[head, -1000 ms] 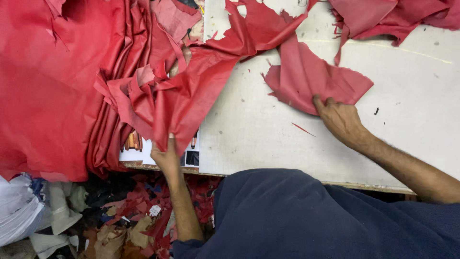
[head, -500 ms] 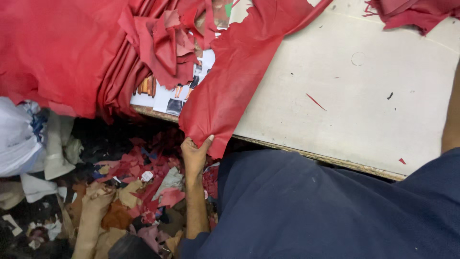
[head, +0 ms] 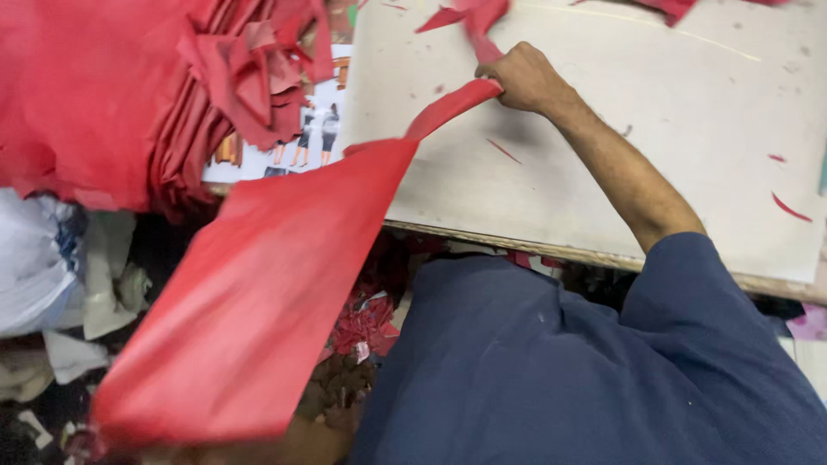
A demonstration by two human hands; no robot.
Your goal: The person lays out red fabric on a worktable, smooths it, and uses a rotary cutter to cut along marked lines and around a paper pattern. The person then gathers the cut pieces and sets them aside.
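Note:
A large red leather sheet stretches taut from the table down toward the lower left, over the table edge. My right hand is on the pale table board, closed around the sheet's narrow strip-like end. My left hand is mostly hidden under the sheet's lower edge at the bottom of the view, blurred, and seems to grip that edge. My dark blue shirt fills the lower right.
A thick pile of red leather hides covers the table's left end, over a printed sheet with small figures. Red offcuts lie on the board. Below the table edge are scraps and white bags.
My right hand has come back into view and taken the sheet's narrow end on the table. The sheet, hanging over the edge before, is now pulled out taut toward the lower left.

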